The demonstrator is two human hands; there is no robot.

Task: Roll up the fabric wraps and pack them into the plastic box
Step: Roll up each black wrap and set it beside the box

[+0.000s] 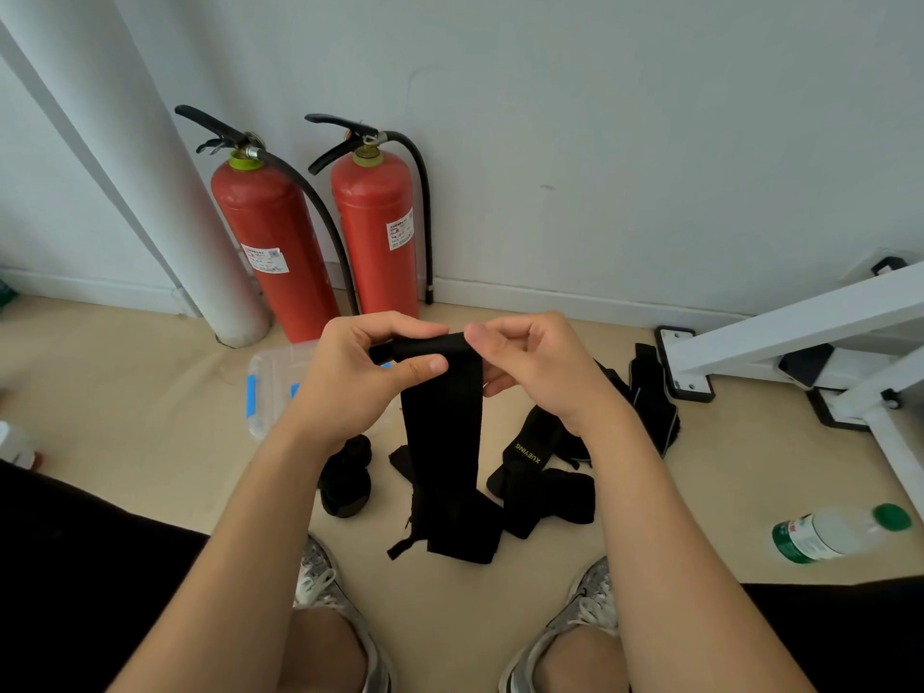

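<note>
Black fabric wrap [442, 442] hangs from both hands, its top edge stretched crosswise between them and its long axis dropping straight down to the floor, where the tail lies crumpled between the person's shoes. Left hand [365, 372] pinches the upper left corner with thumb and curled fingers; right hand [540, 367] pinches the right corner likewise. Rolling should start at this held end and wind downward. Plastic box [270, 377] sits on the floor beyond the left hand, which is nearer to it.
</note>
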